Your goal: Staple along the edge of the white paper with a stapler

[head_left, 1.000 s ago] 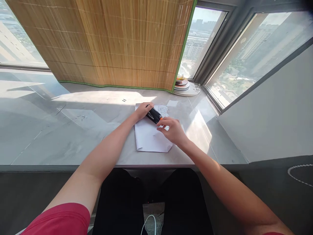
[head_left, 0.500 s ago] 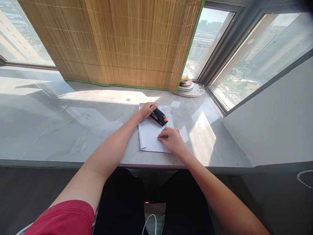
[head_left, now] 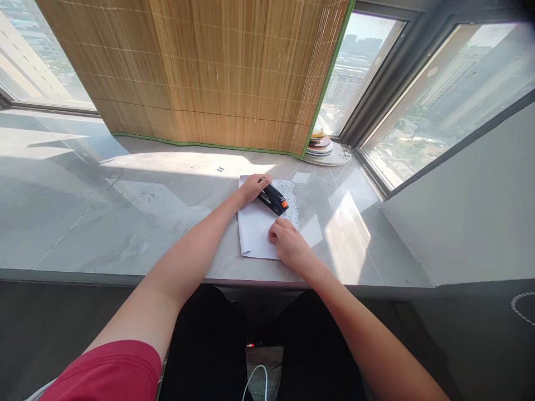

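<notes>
My left hand (head_left: pixel 254 187) is closed round the back end of a black stapler (head_left: pixel 272 198) with an orange tip. The stapler lies slantwise over a white sheet of paper (head_left: pixel 256 228). Along the paper's right part runs a band densely covered with small silvery marks (head_left: pixel 291 201), which look like staples. Just below the stapler's front end, my right hand (head_left: pixel 286 240) rests over the paper with its fingers curled together. Whatever those fingers may hold is hidden.
Small white paper pieces (head_left: pixel 312 231) lie right of the sheet. Loose staples (head_left: pixel 154 194) are scattered at left, with a few more (head_left: pixel 220 169) further back. Stacked plates (head_left: pixel 320 146) stand in the corner beside a hanging bamboo blind (head_left: pixel 200 72).
My right hand's fingers have curled in further and turned down toward the paper, near the stapler's front. My left hand and the stapler have hardly moved.
</notes>
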Demonstrator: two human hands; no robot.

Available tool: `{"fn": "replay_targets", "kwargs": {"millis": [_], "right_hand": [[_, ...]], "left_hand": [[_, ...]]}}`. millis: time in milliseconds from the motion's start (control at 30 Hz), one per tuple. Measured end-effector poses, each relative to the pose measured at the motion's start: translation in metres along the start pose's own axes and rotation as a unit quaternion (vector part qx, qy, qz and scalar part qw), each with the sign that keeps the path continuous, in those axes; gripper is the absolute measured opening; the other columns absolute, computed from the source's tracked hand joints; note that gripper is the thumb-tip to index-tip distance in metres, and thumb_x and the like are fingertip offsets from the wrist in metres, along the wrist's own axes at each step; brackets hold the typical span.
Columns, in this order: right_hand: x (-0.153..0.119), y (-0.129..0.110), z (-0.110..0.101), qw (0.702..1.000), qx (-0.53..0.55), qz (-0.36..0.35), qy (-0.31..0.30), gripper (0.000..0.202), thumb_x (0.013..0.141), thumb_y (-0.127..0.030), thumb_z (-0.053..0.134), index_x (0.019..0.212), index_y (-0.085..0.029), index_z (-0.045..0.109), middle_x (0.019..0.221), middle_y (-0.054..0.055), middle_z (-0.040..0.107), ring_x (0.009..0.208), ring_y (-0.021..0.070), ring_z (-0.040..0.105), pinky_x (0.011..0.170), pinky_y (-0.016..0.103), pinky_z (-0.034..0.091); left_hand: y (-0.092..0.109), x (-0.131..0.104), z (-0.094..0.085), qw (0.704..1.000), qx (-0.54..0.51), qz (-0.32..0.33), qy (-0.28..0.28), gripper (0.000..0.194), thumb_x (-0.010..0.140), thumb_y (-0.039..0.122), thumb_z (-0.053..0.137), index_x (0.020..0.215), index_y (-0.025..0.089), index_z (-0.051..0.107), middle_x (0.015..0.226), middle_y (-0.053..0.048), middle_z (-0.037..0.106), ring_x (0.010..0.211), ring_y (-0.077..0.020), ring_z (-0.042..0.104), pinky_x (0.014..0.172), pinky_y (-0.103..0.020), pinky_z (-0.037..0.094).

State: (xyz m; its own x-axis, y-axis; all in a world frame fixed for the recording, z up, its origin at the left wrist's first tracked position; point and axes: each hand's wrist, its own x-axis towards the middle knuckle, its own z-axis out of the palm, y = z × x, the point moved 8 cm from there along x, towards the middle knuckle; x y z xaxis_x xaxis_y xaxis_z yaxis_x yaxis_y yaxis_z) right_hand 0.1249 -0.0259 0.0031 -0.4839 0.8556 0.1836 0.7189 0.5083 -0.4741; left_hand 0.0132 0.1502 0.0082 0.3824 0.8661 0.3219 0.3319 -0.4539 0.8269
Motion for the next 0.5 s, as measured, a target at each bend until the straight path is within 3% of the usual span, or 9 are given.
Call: {"fn": "replay_targets", "kwargs": {"millis": [100,200,333,400,500], "right_hand": [[-0.004,-0.012,0.002,0.995,-0.085,-0.041,-0.012,0.035,0.086,0.008,0.040,0.082,-0.024,0.053,0.096,0.010,0.059,0.088,0.0267,0.051,0.076,0.039,0.046],[-0.007,-0.014,0.000,0.995,-0.085,-0.052,-0.006,0.034,0.088,0.006,0.037,0.083,-0.025,0.049,0.096,0.010,0.058,0.088,0.0270,0.050,0.076,0.040,0.046],[-0.011,0.006,-0.015,0.996,0.053,0.010,0.074,0.029,0.087,0.001,0.037,0.086,-0.027,0.044,0.095,0.007,0.058,0.090,0.0250,0.053,0.079,0.038,0.048],[-0.015,0.021,-0.020,0.981,0.143,0.067,0.113,0.022,0.094,-0.008,0.038,0.085,-0.027,0.043,0.091,0.005,0.059,0.085,0.0236,0.055,0.077,0.038,0.049],[-0.020,0.037,-0.018,0.946,0.267,0.137,0.123,0.018,0.099,-0.023,0.045,0.082,-0.028,0.045,0.080,0.002,0.057,0.071,0.0207,0.053,0.066,0.035,0.046]], "left_hand": [[0.001,0.000,0.000,1.000,-0.005,0.003,0.001,0.040,0.096,0.048,0.043,0.069,0.020,0.051,0.069,0.000,0.048,0.069,-0.0168,0.042,0.068,-0.032,0.033],[0.002,0.000,0.000,1.000,-0.009,0.004,0.001,0.039,0.096,0.048,0.045,0.069,0.020,0.051,0.068,0.000,0.047,0.069,-0.0167,0.041,0.068,-0.032,0.033],[0.002,0.001,0.000,1.000,-0.002,0.004,-0.001,0.040,0.096,0.048,0.044,0.068,0.020,0.050,0.068,0.000,0.048,0.069,-0.0168,0.042,0.068,-0.032,0.035],[0.001,0.001,0.000,1.000,0.003,0.005,-0.001,0.040,0.097,0.047,0.043,0.068,0.020,0.051,0.068,-0.001,0.050,0.070,-0.0171,0.044,0.069,-0.032,0.036],[-0.001,0.003,0.000,1.000,0.006,0.008,0.003,0.041,0.096,0.048,0.043,0.068,0.020,0.053,0.069,-0.001,0.051,0.070,-0.0173,0.045,0.068,-0.032,0.036]]}}
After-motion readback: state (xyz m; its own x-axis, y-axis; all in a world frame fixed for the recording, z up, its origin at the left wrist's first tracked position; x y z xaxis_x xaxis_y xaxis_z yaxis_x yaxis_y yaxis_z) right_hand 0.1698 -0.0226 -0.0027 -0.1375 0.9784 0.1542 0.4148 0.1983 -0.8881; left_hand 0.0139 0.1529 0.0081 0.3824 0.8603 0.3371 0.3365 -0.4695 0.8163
